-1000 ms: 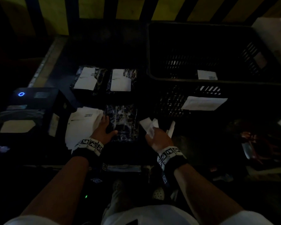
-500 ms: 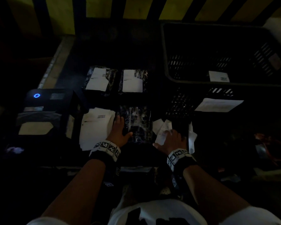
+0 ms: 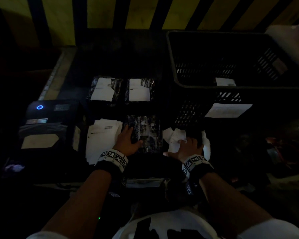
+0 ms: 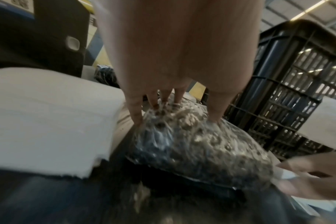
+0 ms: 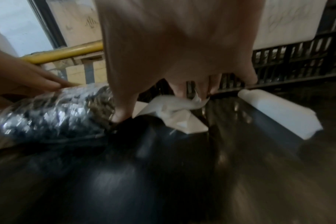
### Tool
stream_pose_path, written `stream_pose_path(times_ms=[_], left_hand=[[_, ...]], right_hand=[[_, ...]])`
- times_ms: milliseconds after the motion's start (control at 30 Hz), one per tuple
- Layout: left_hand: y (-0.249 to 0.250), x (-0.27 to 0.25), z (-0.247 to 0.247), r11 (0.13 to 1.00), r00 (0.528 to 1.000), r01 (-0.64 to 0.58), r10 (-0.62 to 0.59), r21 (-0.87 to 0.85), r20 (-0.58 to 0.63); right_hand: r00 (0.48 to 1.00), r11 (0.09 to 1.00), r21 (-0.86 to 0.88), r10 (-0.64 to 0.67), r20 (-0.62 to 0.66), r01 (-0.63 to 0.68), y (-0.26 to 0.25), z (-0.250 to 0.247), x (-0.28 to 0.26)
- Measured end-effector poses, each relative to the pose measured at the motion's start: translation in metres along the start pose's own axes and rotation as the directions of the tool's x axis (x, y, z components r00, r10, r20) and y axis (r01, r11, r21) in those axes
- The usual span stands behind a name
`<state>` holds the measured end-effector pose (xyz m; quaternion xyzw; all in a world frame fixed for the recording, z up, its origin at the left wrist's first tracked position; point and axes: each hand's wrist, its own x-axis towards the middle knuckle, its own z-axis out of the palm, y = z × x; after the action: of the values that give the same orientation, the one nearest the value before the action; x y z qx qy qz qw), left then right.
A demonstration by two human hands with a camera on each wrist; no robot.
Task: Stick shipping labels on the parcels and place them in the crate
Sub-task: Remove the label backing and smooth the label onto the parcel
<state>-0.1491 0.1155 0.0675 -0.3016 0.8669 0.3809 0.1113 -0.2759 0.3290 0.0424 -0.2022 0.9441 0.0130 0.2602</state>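
A black bubble-wrapped parcel [image 3: 145,133] [image 4: 192,141] without a label lies on the dark table in front of me. My left hand [image 3: 128,141] rests on its left side, straight fingers along the edge and thumb on top. My right hand [image 3: 188,147] is spread just right of the parcel, fingertips on a crumpled white backing paper [image 3: 175,137] [image 5: 173,109], thumb down beside the parcel [image 5: 54,115]. Two labelled parcels [image 3: 104,89] [image 3: 140,90] lie behind. The black crate [image 3: 179,80] stands at the right, with a labelled parcel [image 3: 225,81] inside.
A pile of white label sheets [image 3: 102,138] lies left of the parcel, next to a black label printer [image 3: 47,125] with a blue light. More white paper [image 3: 206,144] [image 5: 278,112] lies right of my right hand. A white sheet [image 3: 228,110] hangs on the crate's front.
My right hand has come down from above the table with the crumpled paper and now lies spread over it. The left hand stays on the parcel.
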Motion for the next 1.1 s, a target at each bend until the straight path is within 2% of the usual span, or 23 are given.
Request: stream_pose_path(times_ms=[100, 167, 233, 333, 433, 533, 667, 800, 933, 1100], left_hand=[[0.003, -0.002, -0.008, 0.999, 0.999, -0.006, 0.004, -0.052, -0.039], [0.004, -0.006, -0.016, 0.999, 0.997, -0.026, 0.025, -0.021, -0.076], [-0.001, -0.013, -0.026, 0.999, 0.991, -0.049, 0.048, -0.009, -0.122], [-0.025, -0.022, -0.037, 0.999, 0.966, -0.051, 0.053, 0.017, -0.251], [-0.05, -0.033, -0.041, 0.998, 0.955, 0.041, -0.023, 0.056, -0.294], [-0.07, -0.043, -0.041, 0.978, 0.964, 0.165, -0.132, 0.13, -0.233], [-0.095, -0.049, -0.035, 0.957, 0.971, 0.233, -0.218, 0.175, -0.103], [-0.107, -0.049, -0.033, 0.966, 0.974, 0.226, -0.221, 0.123, -0.051], [-0.112, -0.048, -0.033, 0.976, 0.977, 0.211, -0.21, 0.061, -0.016], [-0.111, -0.048, -0.036, 0.972, 0.973, 0.232, -0.232, 0.023, -0.006]], right_hand=[[0.995, 0.999, 0.013, -0.036, 0.09, 0.035, -0.001, -0.002, -0.004], [0.997, 0.998, 0.065, -0.014, 0.071, 0.01, -0.007, -0.005, -0.01], [0.998, 0.99, 0.142, -0.015, -0.055, 0.022, -0.016, -0.012, -0.015], [0.953, 0.94, 0.264, -0.142, -0.268, 0.215, -0.041, -0.031, -0.028], [0.921, 0.866, 0.355, -0.253, -0.296, 0.352, -0.078, -0.045, -0.04], [0.888, 0.779, 0.425, -0.399, -0.23, 0.461, -0.123, -0.045, -0.042], [0.865, 0.785, 0.402, -0.499, -0.041, 0.472, -0.181, -0.035, -0.043], [0.891, 0.866, 0.295, -0.445, 0.087, 0.404, -0.212, -0.02, -0.039], [0.917, 0.91, 0.17, -0.393, 0.066, 0.378, -0.223, -0.013, -0.034], [0.939, 0.899, 0.313, -0.34, 0.06, 0.306, -0.22, -0.005, -0.02]])
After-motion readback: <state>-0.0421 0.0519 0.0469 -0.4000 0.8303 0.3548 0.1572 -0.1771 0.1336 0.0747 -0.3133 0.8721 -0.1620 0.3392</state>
